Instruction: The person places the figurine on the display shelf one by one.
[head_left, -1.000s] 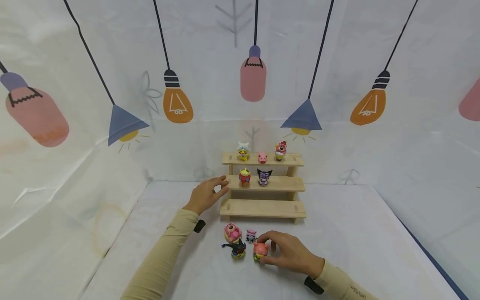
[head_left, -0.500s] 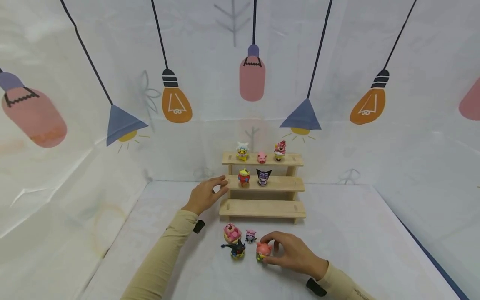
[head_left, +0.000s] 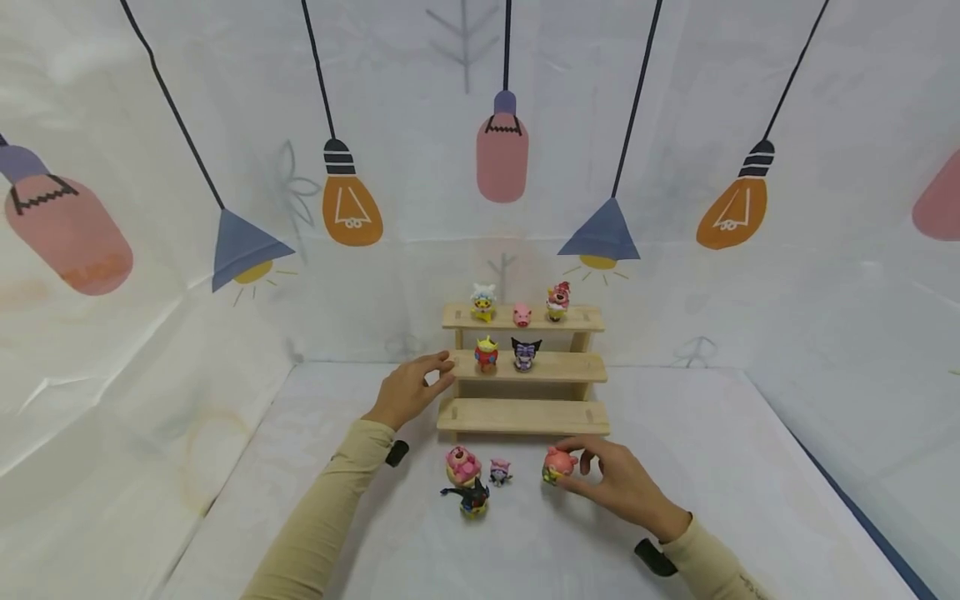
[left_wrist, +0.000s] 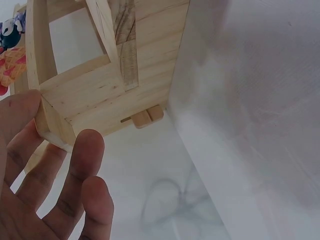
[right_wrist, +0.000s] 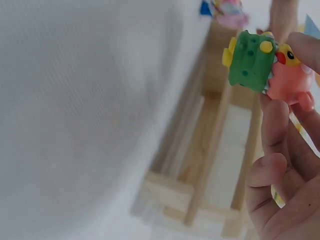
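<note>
My right hand (head_left: 622, 487) pinches a small toy figurine (head_left: 559, 465) between thumb and fingers, just in front of the stand's lowest step. The right wrist view shows the figurine's green base (right_wrist: 250, 62) and coral-pink body with a yellow, red-beaked face. My left hand (head_left: 408, 392) holds the left end of the middle step of a three-tier wooden display stand (head_left: 525, 417). In the left wrist view, thumb and fingers pinch the board's corner (left_wrist: 55, 125). On the table stand a pink bear figurine (head_left: 462, 467), a dark-topped figurine (head_left: 472, 500) and a small pink-grey figurine (head_left: 500, 472).
The top step holds a white-hooded yellow figurine (head_left: 483, 302), a pink pig (head_left: 522, 314) and a red-hatted bear (head_left: 558, 301). On the middle step are a red-clad figurine (head_left: 486, 355) and a black-eared purple one (head_left: 525, 355). A printed white sheet (head_left: 420, 292) hangs behind.
My right hand has carried the coral-pink figurine away from the others, rightward and toward the stand. My left hand stays at the middle step.
</note>
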